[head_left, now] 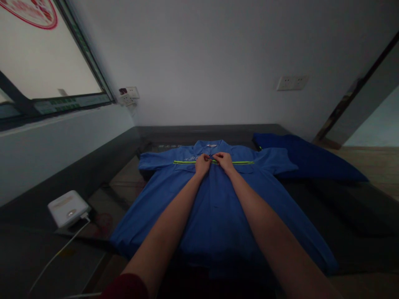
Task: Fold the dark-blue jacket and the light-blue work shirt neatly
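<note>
A blue short-sleeved work shirt (199, 211) lies spread out front side up, collar away from me, with a yellow-green stripe across the chest. My left hand (203, 163) pinches the front placket just below the collar. Close beside it, my right hand (223, 160) pinches the other side of the same placket. Fingertips of both hands nearly meet there, and whatever small part they grip is hidden. White lettering on the chest is partly covered by my left hand.
A dark glossy table (199, 129) carries the shirt. Darker blue folded cloth (299, 153) lies at the right. A white box-shaped device (69, 208) with a white cable stands at the left. Wall sockets (292, 83) and a window (46, 54) are beyond.
</note>
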The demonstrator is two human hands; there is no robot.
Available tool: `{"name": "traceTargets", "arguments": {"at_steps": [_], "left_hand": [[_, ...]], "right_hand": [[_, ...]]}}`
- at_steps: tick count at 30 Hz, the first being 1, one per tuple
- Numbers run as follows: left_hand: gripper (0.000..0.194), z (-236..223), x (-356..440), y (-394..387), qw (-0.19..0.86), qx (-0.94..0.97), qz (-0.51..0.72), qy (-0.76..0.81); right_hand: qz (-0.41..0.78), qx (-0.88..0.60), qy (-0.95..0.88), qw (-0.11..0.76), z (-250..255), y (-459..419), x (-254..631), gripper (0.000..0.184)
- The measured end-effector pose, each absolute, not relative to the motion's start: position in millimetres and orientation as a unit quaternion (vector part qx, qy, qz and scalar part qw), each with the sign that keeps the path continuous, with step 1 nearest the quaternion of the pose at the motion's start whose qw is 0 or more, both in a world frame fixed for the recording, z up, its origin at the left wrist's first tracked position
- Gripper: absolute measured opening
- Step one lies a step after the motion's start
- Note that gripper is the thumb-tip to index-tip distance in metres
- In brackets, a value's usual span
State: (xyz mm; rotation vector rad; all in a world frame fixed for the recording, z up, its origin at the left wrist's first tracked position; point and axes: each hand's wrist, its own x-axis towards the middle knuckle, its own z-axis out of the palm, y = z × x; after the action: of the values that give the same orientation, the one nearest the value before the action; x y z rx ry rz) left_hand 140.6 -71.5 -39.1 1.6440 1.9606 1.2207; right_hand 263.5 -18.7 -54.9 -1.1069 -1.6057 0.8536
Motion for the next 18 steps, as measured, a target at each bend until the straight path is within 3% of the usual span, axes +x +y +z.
{"name": "traceTargets", "arguments": {"at_steps": [9,18], "left_hand": [[0.011,-41,139,-75,0.12,0.604,0.396,0.681],[0.009,-43,139,-79,0.069,0.628,0.355,0.689]], "right_hand": [[0.262,-0.468,-0.695,0.479,-53,-21,272,0.018],[0.136,-0.5,-0.77,0.373,-48,-35,268,0.012]]}}
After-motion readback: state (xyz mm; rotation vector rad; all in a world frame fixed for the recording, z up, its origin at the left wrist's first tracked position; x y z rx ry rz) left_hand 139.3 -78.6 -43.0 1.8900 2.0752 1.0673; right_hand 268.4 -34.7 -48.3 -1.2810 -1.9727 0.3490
